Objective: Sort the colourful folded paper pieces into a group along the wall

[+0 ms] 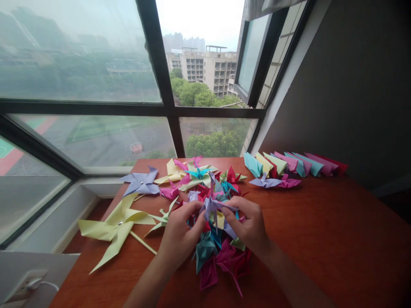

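A lavender paper crane (212, 206) is held up between both hands, above a heap of folded paper cranes. My left hand (183, 231) pinches the wing on its left side between thumb and fingers. On the other side, my right hand (247, 222) grips the opposite wing the same way. Beneath and around them lie teal cranes (205, 248), magenta cranes (234, 261) and others in red, yellow and blue, partly hidden by my hands. A pale green crane (163, 218) rests just left of my left hand.
A yellow pinwheel (118, 226) on a stick lies at the left, with a lavender pinwheel (141, 182) behind it. Several folded paper pieces (289, 164) stand in a row at the back right, before them a lavender crane (266, 182). Windows (205, 111) border the wooden table (327, 239).
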{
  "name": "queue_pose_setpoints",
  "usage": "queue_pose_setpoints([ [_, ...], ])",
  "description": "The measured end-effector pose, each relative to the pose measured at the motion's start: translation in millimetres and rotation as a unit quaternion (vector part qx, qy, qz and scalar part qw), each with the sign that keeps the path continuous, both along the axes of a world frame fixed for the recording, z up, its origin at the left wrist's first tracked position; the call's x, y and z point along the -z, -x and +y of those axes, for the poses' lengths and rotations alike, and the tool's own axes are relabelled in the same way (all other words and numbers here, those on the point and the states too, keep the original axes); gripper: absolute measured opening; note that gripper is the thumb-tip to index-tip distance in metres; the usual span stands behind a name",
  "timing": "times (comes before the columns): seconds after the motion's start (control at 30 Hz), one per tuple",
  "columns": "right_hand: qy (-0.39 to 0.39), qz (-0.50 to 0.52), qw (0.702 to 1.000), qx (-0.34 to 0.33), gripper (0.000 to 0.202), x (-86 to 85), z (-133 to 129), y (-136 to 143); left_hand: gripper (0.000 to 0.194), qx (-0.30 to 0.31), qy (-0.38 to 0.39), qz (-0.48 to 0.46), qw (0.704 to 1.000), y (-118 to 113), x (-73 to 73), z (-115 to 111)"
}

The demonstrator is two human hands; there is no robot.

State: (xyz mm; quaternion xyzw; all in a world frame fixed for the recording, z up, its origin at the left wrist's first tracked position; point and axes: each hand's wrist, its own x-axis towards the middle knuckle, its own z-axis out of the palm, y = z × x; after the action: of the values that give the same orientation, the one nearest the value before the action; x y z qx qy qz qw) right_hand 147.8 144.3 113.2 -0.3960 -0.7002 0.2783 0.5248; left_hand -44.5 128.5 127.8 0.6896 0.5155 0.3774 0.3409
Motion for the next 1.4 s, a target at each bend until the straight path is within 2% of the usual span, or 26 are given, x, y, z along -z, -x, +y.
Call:
queue_pose_setpoints([
  [0.13, -0.030, -0.010, 0.999, -0.008, 0.004, 0.0, 2, 1, 0.019, -0.005, -0.021, 0.027, 0.999, 1, -1.0, 0],
  [0.3, -0.019, -0.014, 0.999, -0.042, 0.010, 1.9, 6, 1, 0.019, 0.010, -0.020, 0.037, 0.999, 1, -6.1, 1],
  [0.43, 0.030, 0.015, 0.997, -0.063, 0.013, 2.9, 6, 2, 0.019, 0.009, -0.013, 0.021, 1.000, 3, -5.6, 2],
  [0.53, 0.115, 0.072, 0.987, -0.085, 0.019, 3.8, 5, 4, 0.025, 0.026, 0.036, -0.033, 0.998, 5, -1.6, 3],
  [0.63, 0.229, 0.173, 0.951, -0.115, 0.021, 6.3, 6, 5, 0.027, 0.049, 0.104, -0.114, 0.987, 5, 0.8, 3],
  [0.77, 0.362, 0.311, 0.866, -0.149, 0.027, 10.0, 7, 7, 0.029, 0.057, 0.184, -0.222, 0.956, 5, -0.6, 2],
  [0.9, 0.433, 0.421, 0.775, -0.187, 0.028, 10.3, 7, 8, 0.031, 0.049, 0.218, -0.291, 0.930, 5, 0.3, 3],
  [1.0, 0.460, 0.465, 0.729, -0.200, 0.025, 9.4, 6, 8, 0.031, 0.040, 0.242, -0.340, 0.908, 4, 2.6, 4],
  [1.1, 0.464, 0.496, 0.707, -0.200, 0.026, 8.9, 6, 7, 0.032, 0.024, 0.257, -0.385, 0.886, 3, 2.8, 4],
  [1.23, 0.460, 0.514, 0.694, -0.207, 0.025, 8.3, 5, 6, 0.031, 0.038, 0.262, -0.440, 0.858, 0, 1.5, 2],
  [1.4, 0.425, 0.524, 0.700, -0.232, 0.029, 6.0, 1, 8, 0.025, 0.098, 0.244, -0.517, 0.814, -2, 5.2, -3],
])
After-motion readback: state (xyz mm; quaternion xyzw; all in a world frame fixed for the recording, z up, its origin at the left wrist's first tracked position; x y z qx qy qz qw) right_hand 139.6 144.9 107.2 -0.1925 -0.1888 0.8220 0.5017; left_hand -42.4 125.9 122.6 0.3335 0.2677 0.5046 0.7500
